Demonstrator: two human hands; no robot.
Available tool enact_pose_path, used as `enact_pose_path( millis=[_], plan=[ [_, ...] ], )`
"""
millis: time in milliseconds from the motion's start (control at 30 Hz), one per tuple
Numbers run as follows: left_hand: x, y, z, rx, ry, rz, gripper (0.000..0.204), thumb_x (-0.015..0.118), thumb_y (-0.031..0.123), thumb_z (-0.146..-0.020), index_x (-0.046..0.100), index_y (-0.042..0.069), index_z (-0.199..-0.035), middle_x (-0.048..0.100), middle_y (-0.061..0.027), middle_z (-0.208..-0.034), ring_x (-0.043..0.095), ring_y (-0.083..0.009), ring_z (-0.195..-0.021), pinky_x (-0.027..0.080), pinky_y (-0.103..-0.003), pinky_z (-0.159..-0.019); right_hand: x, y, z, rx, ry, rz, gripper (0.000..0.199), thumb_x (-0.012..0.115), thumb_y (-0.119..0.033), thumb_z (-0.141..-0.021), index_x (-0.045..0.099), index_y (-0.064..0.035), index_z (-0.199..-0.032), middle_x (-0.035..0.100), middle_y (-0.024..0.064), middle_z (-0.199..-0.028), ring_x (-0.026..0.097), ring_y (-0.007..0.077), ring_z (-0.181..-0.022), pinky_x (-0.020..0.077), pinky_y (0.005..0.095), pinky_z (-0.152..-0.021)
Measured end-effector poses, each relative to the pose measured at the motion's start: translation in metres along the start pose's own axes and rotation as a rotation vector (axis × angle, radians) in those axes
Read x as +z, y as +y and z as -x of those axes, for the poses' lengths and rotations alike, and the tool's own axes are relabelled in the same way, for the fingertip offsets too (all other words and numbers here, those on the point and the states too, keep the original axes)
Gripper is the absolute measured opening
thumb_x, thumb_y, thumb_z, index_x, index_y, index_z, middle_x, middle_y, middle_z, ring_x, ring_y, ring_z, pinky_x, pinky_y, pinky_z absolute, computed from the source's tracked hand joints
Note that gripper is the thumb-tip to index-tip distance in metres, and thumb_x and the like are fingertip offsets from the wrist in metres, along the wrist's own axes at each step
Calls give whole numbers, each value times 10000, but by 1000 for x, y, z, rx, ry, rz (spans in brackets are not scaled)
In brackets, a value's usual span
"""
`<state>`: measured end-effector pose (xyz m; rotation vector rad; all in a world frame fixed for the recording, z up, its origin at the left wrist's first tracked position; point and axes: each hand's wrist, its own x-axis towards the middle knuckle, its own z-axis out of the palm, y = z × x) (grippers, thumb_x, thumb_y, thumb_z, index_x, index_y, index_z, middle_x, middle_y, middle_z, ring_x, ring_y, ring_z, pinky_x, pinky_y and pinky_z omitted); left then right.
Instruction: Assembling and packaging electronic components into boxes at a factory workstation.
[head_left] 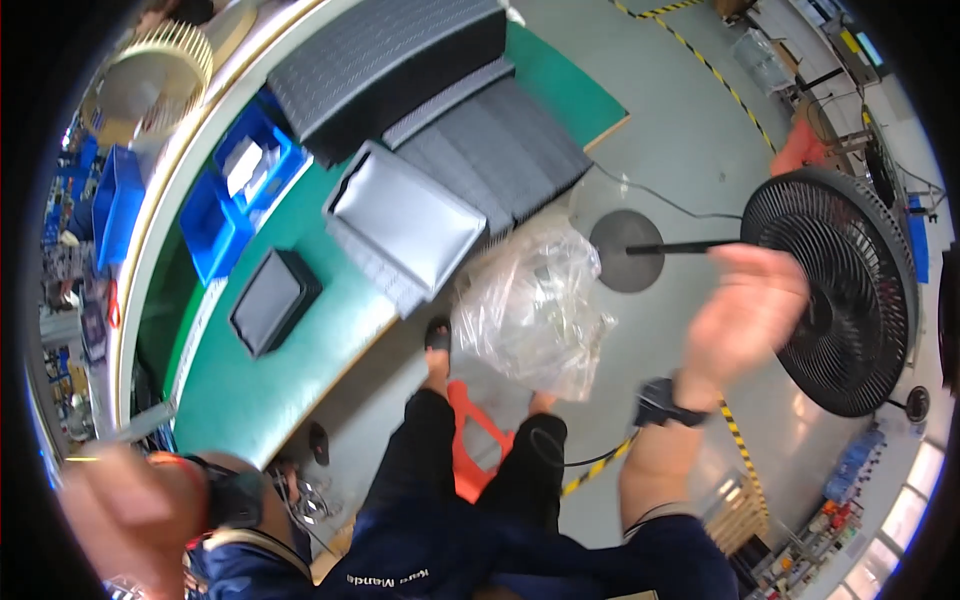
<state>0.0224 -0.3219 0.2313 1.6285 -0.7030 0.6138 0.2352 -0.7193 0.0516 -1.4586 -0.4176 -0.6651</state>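
Observation:
My left hand [130, 510] is at the lower left, past the near end of the green table. Motion blur smears its fingers, and I see nothing in it for certain. Out to the right, my right hand [745, 310] is raised in front of the black standing fan [840, 290]. Its fingers are blurred too, and whether it touches the fan cannot be made out. Each wrist wears a black strapped device. Nearest to my left hand on the table lies a small dark tray [272, 302]. A larger grey tray [410, 215] sits at the table's edge.
Stacked black trays [390, 75] fill the far part of the green table [325, 355]. Blue bins [215, 230] line its left side. A clear plastic bag [535, 310] bulges beside the front edge. An orange stool [470, 440] is below me. The fan's cable crosses the floor.

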Motion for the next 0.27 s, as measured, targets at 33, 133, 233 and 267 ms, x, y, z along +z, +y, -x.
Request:
enact_pose_path(
  millis=[33,133,233,267],
  plan=[
    [29,-25,2,-368,-82,129,468,800,470,-641,665,128,-930,630,-25,-941,622,-189,-826,463,-319,-659,4,56,55,445,37,112,278,549,-178,-884,471,0,-1083,593,101,-938,557,182,-780,453,309,-746],
    [66,-104,42,-580,-422,345,618,722,564,-679,667,44,-1008,627,-138,-1059,637,-276,-852,487,-403,-753,-62,269,292,949,-147,461,244,619,-213,-851,581,-48,-1027,618,86,-972,565,211,-944,441,349,-858],
    [62,-112,89,-1030,-585,397,608,649,509,-776,625,-2,-1103,559,-207,-1186,511,-345,-1124,278,-418,-1019,47,300,402,1329,-663,608,500,722,-303,-746,584,-125,-1192,275,173,-1450,358,346,-1286,297,385,-1059],
    [65,-133,96,-1106,-727,449,636,694,510,-734,630,-2,-1105,561,-205,-1196,470,-354,-1185,172,-435,-1088,16,347,444,1511,-614,451,568,702,-353,-754,542,-155,-1262,31,98,-1525,142,416,-1361,180,427,-1113]
  ],
)
